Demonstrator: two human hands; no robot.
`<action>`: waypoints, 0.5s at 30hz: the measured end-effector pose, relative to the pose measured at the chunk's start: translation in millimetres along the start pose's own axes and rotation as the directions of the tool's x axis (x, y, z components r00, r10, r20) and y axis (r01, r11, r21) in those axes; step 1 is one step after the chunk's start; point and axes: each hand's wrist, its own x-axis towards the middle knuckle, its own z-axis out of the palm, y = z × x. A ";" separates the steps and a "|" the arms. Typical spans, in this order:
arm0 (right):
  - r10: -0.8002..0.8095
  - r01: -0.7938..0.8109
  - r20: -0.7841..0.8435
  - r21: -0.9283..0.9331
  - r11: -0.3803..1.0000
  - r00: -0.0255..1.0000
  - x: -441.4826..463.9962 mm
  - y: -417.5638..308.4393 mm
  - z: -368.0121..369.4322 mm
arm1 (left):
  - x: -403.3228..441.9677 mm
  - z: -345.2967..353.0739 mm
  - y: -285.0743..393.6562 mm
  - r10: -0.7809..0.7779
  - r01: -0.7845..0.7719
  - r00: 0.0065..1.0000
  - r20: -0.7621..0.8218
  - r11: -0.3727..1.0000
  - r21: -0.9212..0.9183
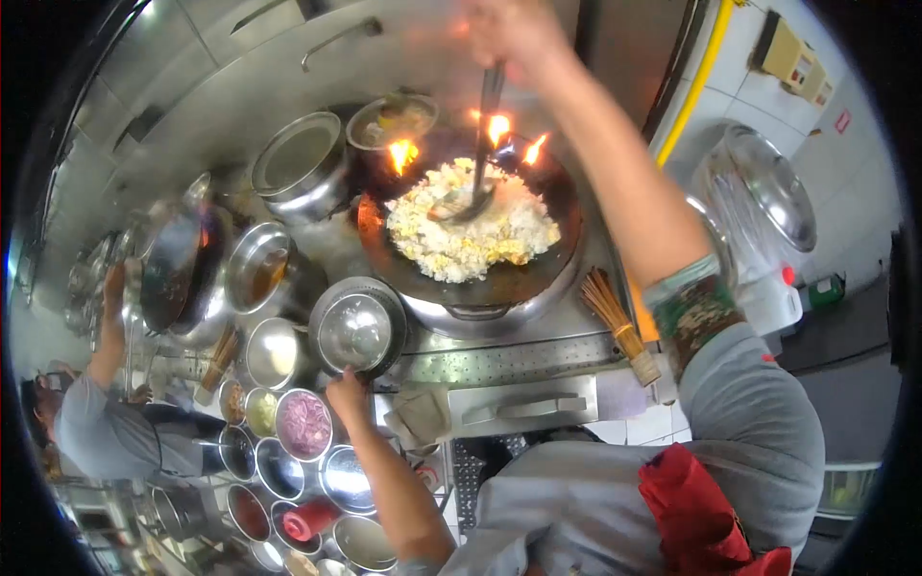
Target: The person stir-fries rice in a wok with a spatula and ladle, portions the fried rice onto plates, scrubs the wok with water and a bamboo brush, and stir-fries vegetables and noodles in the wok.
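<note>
Above the wok, my right hand point(519, 43) is closed round the upper handle of a ladle point(482, 144). The ladle's head presses into fried rice point(451, 240) with yellow bits of egg, heaped in the wok point(384, 252). Flames point(403, 154) rise along the wok's far rim. Lower left of the wok, my left hand point(348, 392) is at the near rim of a metal bowl point(357, 326), its fingers curled against the edge. That bowl looks nested in a darker, wider one.
Pots point(303, 163) and a basin point(259, 269) stand left of the wok. Containers of ingredients, one with sliced onion point(304, 425), crowd the lower left. A bamboo brush point(619, 326) lies at the right. Another person point(125, 432) works at the far left.
</note>
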 end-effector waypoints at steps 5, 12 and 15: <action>0.119 -0.110 0.021 -0.256 0.960 0.993 11.0 41.5 -3.2 | 21.7 10.2 -8.7 -0.300 0.288 0.953 0.030 0.876 -0.387; -0.001 -0.001 -0.020 -0.100 0.995 1.000 -75.5 35.7 -16.7 | 6.9 22.5 11.4 -0.188 0.139 0.980 -0.057 0.869 -0.474; 0.046 -0.132 -0.246 -0.348 0.928 0.968 -93.0 29.8 -27.8 | -45.8 -5.7 34.8 -0.172 0.136 0.985 -0.021 0.843 -0.521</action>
